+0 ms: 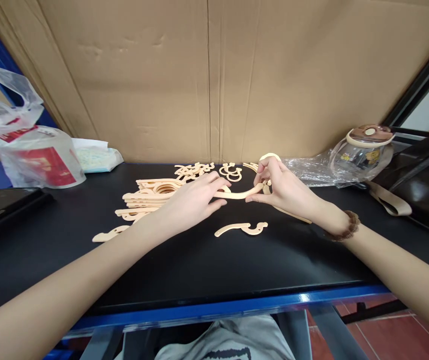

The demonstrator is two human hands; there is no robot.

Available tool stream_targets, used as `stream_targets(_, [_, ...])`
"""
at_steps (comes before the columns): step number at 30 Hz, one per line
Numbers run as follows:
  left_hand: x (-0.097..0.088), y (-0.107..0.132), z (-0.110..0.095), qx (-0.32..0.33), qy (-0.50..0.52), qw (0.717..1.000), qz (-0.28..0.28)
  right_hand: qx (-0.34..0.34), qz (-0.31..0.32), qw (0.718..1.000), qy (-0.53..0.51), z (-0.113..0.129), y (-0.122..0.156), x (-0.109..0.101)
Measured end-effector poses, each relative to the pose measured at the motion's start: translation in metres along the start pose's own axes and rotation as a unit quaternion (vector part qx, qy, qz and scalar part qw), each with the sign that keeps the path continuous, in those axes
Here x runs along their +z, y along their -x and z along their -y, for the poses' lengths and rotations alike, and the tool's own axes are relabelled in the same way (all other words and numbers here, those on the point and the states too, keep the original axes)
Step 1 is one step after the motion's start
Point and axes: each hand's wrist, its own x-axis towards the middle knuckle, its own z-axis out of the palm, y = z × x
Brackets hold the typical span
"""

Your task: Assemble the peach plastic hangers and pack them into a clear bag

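Between my two hands, above the black table, is a beige plastic folding hanger [239,195] with a curved arm. My left hand [197,196] pinches its left end between thumb and fingers. At the other end, my right hand [279,184] grips the joint, partly hiding it. A pale rounded piece [270,156] shows above the right fingers; whether it belongs to the hanger I cannot tell. Beneath the right hand a long strip [293,215] slants toward the wrist. Closer to me lies a loose arm [231,227] touching a hook piece [255,230].
Left of my hands is a stack of beige hanger parts [148,199]; small hooks [193,170] and rings [233,175] lie behind. A bagged roll [45,157], tissue pack [97,157] and phone [4,207] are left. A clear jar [360,155], plastic wrap [308,170] and black bag [424,180] are right.
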Motion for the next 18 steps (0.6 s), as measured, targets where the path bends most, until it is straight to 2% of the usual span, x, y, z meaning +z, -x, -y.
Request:
stream_targets(11, [-0.014, 0.0, 0.0, 0.012, -0.104, 0.993, 0.057, -0.082, 0.031, 0.985, 0.147, -0.004, -0.005, -0.003])
stream_targets(15, [-0.012, 0.001, 0.008, 0.027, -0.097, 0.994, 0.047, -0.055, 0.012, 0.984, 0.171, -0.008, -0.004, -0.002])
stream_targets(18, [-0.01, 0.001, 0.013, 0.048, -0.096, 0.994, 0.031, -0.027, 0.048, 0.991, 0.125, -0.01, -0.003, 0.001])
